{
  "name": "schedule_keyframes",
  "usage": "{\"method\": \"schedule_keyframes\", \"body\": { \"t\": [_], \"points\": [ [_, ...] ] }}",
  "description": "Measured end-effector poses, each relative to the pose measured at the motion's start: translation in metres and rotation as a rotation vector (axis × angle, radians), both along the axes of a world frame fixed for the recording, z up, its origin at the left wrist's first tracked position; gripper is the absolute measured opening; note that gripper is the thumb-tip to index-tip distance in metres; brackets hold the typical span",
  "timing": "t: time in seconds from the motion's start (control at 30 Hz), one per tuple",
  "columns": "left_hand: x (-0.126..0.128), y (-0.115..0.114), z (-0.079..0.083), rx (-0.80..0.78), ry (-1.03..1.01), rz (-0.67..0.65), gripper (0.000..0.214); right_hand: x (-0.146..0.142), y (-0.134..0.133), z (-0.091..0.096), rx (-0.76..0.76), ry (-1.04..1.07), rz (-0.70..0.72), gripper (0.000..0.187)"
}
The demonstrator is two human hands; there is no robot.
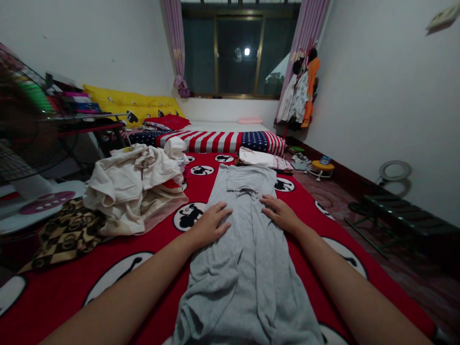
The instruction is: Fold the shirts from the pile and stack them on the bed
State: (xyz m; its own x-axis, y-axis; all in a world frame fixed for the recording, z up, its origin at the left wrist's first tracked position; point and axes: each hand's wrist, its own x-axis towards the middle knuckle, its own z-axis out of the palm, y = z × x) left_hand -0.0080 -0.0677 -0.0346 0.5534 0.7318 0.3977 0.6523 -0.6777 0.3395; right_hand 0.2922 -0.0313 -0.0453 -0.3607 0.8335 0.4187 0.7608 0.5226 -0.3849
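Observation:
A light grey garment [247,268] lies lengthwise in front of me on a red blanket [154,297] with round black-and-white prints. Its far end is fairly flat, while the near part is creased and runs out of the bottom of the view. My left hand [212,224] rests on the garment's left side, fingers apart. On the right edge lies my right hand [280,212], its fingers stretched out over the cloth. Neither hand grips the fabric. What kind of garment it is, I cannot tell for certain.
To the left is a heap of cream clothes [136,187] beside a brown checked cloth [68,235]. A fan [25,120] stands at the far left. White folded clothing [264,158] lies past the grey garment. A dark bench [406,215] and a yellow stool [322,166] are at right.

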Motion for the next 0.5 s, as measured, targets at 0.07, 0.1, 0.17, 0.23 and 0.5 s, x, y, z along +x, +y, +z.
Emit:
{"method": "schedule_keyframes", "body": {
  "t": [0.07,0.1,0.17,0.23,0.5],
  "points": [
    [0.001,-0.001,0.001,0.006,0.013,0.004,0.038,-0.001,-0.002,0.002,0.013,-0.005,0.008,0.040],
    [0.001,-0.001,0.001,0.011,0.017,0.005,0.039,-0.001,-0.003,0.003,0.025,-0.003,0.012,0.038],
    [0.001,-0.001,0.001,0.019,0.023,0.006,0.039,-0.002,-0.007,0.007,0.058,0.011,0.021,0.034],
    [0.001,-0.001,0.000,0.022,0.026,0.011,0.039,-0.005,-0.014,0.013,0.099,0.016,0.041,0.028],
    [0.001,-0.001,0.000,0.021,0.011,0.012,0.039,-0.027,-0.041,0.032,0.123,-0.097,0.201,0.019]
  ]
}}
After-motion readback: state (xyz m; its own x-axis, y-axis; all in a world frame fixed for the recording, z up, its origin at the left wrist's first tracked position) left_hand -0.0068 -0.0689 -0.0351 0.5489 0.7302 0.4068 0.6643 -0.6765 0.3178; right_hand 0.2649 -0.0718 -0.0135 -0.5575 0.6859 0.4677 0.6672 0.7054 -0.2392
